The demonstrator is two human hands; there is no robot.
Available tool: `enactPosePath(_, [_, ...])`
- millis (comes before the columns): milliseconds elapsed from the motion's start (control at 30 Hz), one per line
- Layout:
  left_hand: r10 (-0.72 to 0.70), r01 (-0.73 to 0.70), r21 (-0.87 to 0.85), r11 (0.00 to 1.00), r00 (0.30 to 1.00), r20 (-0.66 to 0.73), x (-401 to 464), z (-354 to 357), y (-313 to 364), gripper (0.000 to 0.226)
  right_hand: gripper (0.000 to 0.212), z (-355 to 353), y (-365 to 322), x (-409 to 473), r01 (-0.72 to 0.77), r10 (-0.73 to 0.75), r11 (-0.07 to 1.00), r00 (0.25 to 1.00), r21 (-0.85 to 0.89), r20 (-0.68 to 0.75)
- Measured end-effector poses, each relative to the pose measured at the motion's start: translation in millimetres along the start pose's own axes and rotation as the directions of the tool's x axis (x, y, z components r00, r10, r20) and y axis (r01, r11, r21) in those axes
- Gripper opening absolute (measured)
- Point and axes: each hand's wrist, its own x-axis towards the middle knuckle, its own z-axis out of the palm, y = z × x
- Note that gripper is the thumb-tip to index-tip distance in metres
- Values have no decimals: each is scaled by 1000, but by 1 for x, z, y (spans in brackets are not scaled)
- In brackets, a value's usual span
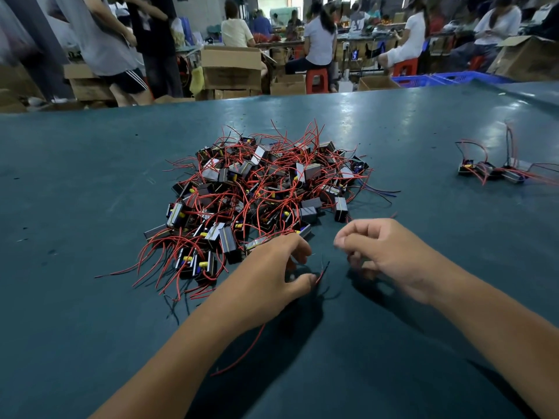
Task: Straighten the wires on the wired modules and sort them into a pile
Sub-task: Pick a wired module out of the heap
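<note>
Sprawling mid-table, tangled heap of wired modules (257,192) on teal table (90,176). Near it, left hand (269,276) curls fingers, pinching a red wire (242,355). Right hand (384,252) just beside, fingers curled; contents unclear. Far right, small sorted pile (493,170).

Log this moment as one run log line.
left hand: pinches red wire | right hand: curled, grip unclear | tangled pile: centre of table | sorted modules: far right
</note>
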Motion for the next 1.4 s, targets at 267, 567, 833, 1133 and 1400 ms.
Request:
enactPosePath(267, [-52,42,54,998,981,187,-2,-17,-6,44,5,-50,17,29,118,-463,665,840,-737,-283])
enactPosePath(567, [-62,69,-29,997,978,199,2,-21,-13,12,67,-31,39,56,174,-254,316,963,-933,93])
enactPosePath(833, [-11,-5,155,988,995,99,4,-17,-13,18,31,-33,30,49,204,-447,477,894,-855,-36])
enactPosePath(1133, [-31,6,171,985,989,145,-2,-17,-9,31,37,-28,2,27,265,-305,942,931,-205,-200])
enactPosePath(1400, [-40,-18,332,943,985,166,0,-21,-9,30,17,-34,-4,18,361,-533,821,765,-443,-363])
